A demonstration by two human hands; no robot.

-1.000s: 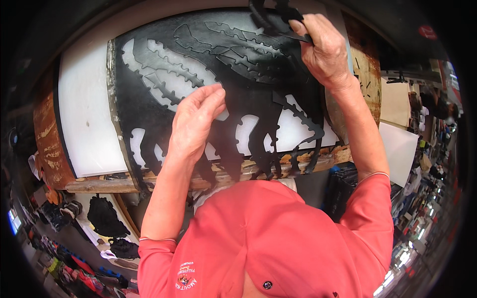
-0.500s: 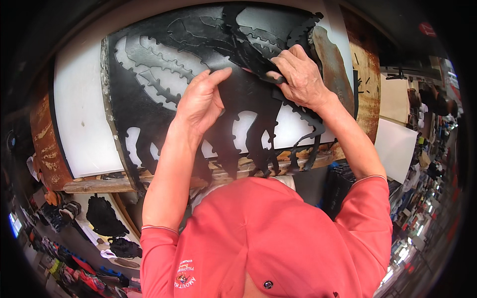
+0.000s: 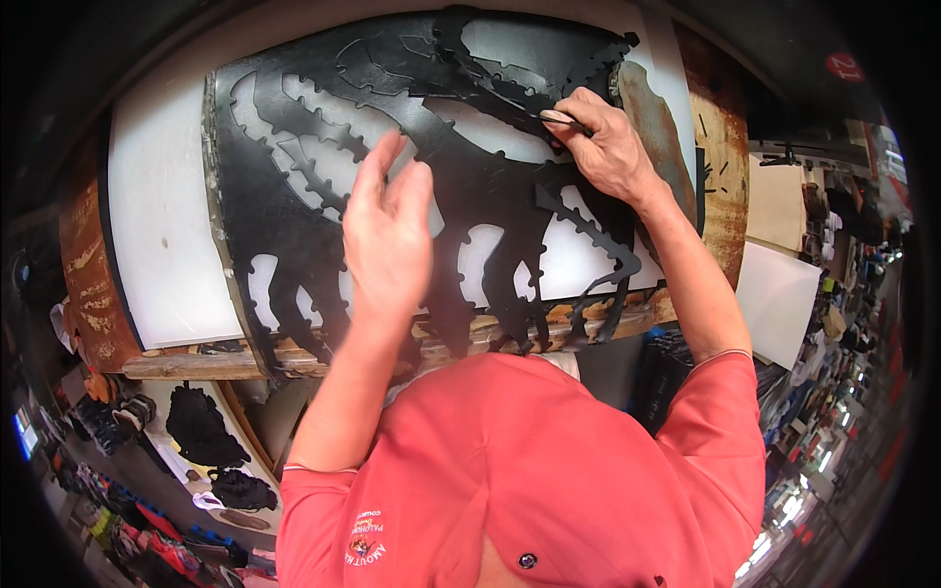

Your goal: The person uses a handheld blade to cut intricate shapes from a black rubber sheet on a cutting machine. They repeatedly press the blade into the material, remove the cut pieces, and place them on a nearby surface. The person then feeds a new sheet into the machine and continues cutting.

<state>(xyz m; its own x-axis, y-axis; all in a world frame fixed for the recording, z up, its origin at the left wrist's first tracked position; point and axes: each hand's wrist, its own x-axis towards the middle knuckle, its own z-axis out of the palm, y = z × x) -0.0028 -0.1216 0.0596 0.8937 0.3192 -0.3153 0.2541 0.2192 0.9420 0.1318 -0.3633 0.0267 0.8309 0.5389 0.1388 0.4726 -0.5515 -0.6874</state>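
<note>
Two hands: your right hand (image 3: 613,147) pinches the black cutout (image 3: 470,186); left hand (image 3: 387,235) open, just off it.
Below grip: wooden ledge (image 3: 294,361).
Room: white board (image 3: 157,235) leftward.

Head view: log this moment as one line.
left hand: open, over black cut-out sheet | right hand: pinching its strip | white board beneath

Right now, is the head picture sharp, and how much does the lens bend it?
Head view: strong fisheye bend with a dark rim; the black cut-out metal sheet and right hand look sharp; the raised left hand is slightly soft.
</note>
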